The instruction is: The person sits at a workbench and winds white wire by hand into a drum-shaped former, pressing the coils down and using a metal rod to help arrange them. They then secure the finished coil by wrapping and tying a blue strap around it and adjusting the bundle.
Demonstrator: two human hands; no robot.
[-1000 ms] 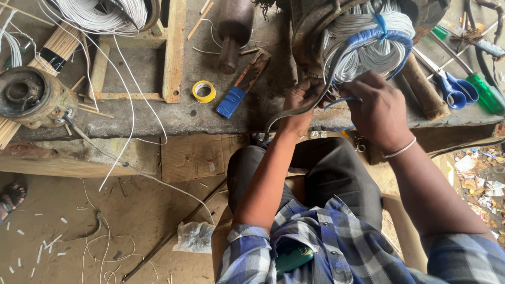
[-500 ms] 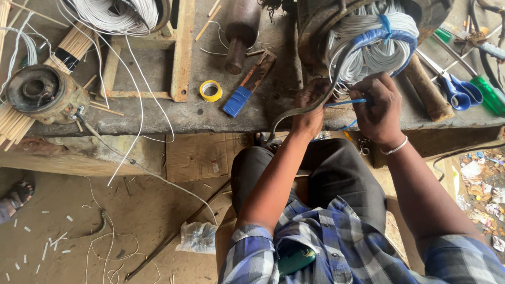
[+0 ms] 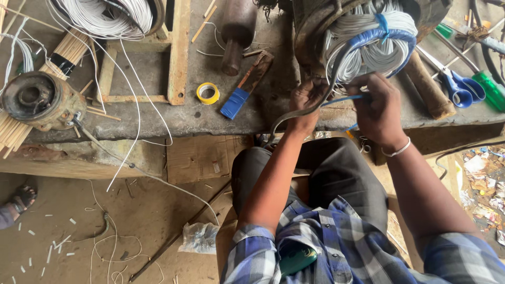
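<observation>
At rough bench edge, hands (image 3: pixel 336 102) gripping ribbed white winding (image 3: pixel 368 39)

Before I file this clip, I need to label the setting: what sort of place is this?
Most likely a small motor repair or rewinding workshop. Both hands, left hand and right hand, work at a bundle of white wire in a rusty motor housing; another motor part and scissors lie on the worn workbench.
</observation>
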